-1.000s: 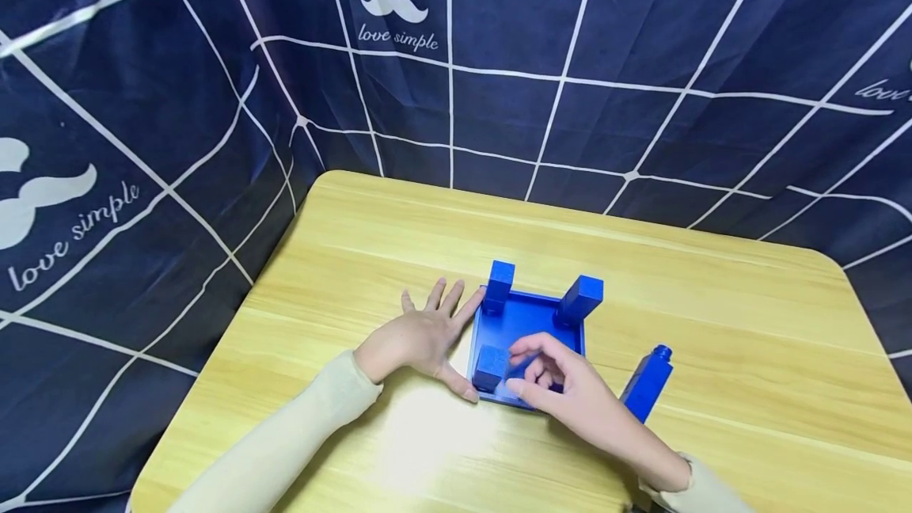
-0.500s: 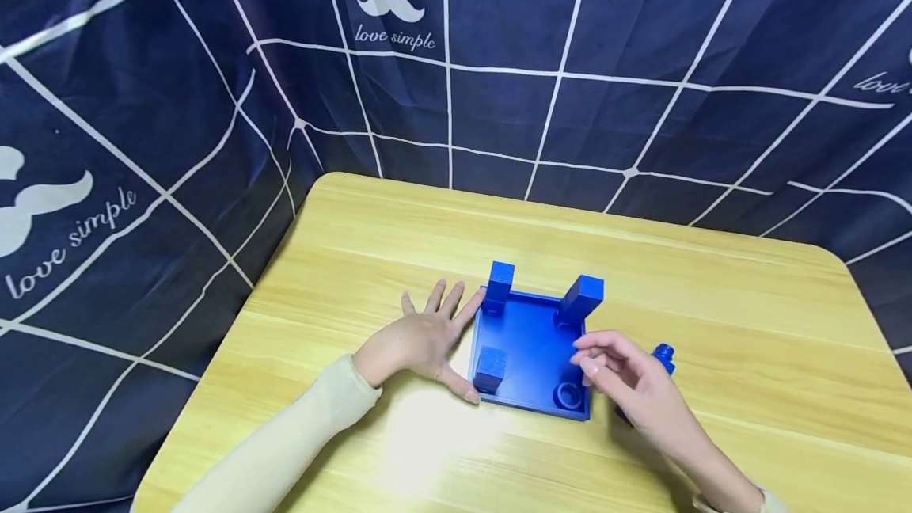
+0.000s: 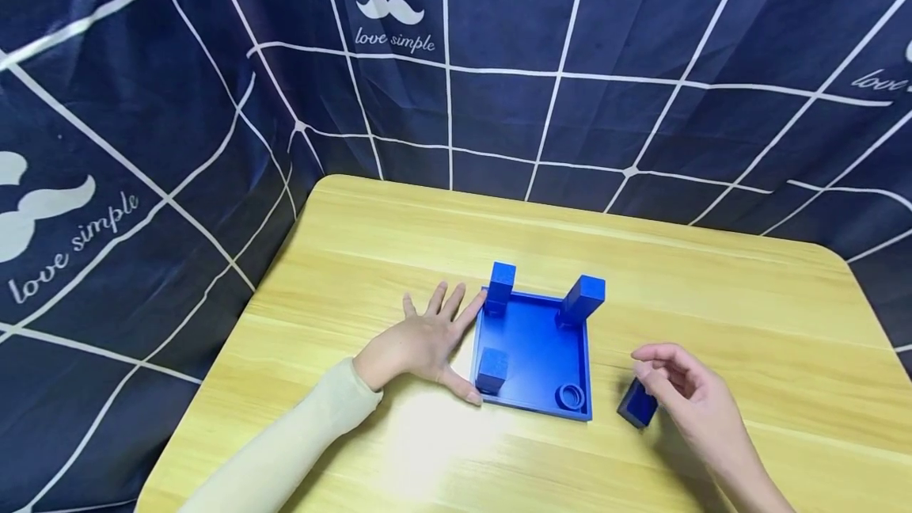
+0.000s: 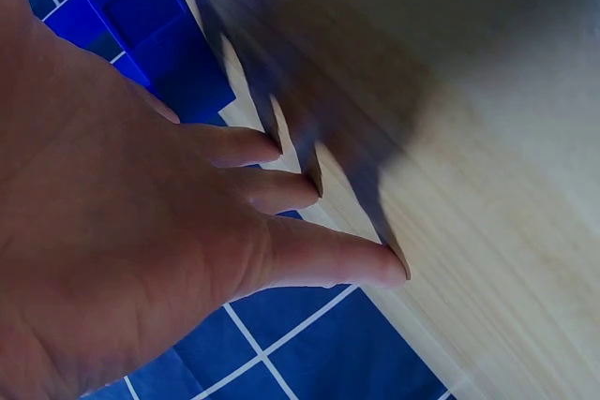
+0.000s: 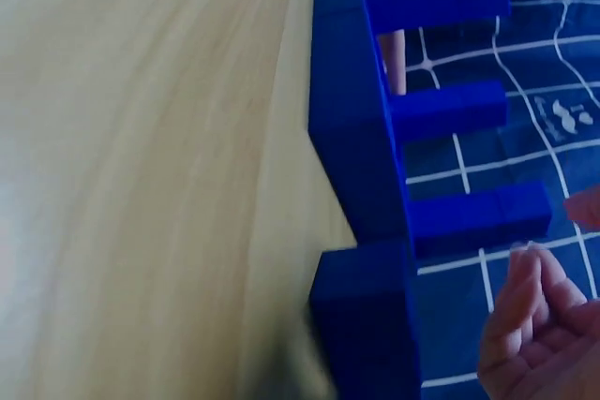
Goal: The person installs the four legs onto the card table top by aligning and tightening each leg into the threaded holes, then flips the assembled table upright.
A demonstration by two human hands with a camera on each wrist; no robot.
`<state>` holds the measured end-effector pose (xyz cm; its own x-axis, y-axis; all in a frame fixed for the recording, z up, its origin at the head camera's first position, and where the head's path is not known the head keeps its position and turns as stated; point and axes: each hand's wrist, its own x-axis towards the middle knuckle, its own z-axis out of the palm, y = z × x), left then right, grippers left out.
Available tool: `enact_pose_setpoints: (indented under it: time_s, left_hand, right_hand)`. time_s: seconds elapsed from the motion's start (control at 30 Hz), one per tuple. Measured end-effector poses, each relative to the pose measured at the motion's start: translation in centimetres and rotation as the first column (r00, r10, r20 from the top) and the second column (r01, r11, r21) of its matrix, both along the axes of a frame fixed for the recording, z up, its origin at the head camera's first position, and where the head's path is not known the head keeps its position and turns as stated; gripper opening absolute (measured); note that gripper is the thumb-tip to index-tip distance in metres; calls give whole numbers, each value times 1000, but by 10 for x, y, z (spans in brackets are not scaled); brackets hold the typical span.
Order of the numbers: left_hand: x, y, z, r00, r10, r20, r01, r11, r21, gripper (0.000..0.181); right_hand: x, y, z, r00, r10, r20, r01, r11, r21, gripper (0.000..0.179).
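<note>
A blue square panel (image 3: 530, 351) with a raised rim lies on the table like a small upturned table. Square blue legs stand at three corners: back left (image 3: 502, 282), back right (image 3: 584, 297) and front left (image 3: 492, 370). The front-right corner shows a bare round socket (image 3: 570, 396). My left hand (image 3: 420, 345) lies spread along the panel's left side, thumb and index finger at its edge. A loose blue leg (image 3: 636, 406) lies on the wood to the right. Over its far end is my right hand (image 3: 694, 394), fingers bent, thumb and fingertips apart in the right wrist view.
The pale wooden table (image 3: 370, 244) has rounded back corners. A dark blue cloth (image 3: 513, 117) with white grid lines hangs behind it and along the left.
My right hand has moved right, from over the panel to the loose leg, uncovering the corner socket. My left hand has stayed at the panel's left edge.
</note>
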<state>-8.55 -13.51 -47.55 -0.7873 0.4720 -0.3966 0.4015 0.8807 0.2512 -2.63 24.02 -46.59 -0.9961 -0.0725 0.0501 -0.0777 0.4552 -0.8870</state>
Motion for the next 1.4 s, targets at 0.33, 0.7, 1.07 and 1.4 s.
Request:
enact_pose_setpoints:
  time_s: [0.33,0.7,1.07,1.4]
  left_hand:
    - [1,1,1,1000,-1,-2,1,1000,-1,155]
    - [1,-1,1,1000,-2,-1,2,1000,13,155]
    - [1,1,0,1000,-8,-2,8,1000,11,154]
    - [0,-1,-2,1000,-13,-1,13,999,39,153]
  right_hand:
    - [1,29,-14,988,-138,74,145,985,-90,32]
    - [5,38,-25,970,-132,203,110,987,117,53]
    - [-7,39,-27,954,-63,291,-39,943,331,101]
    - [-23,28,-24,938,-49,344,-142,848,510,124]
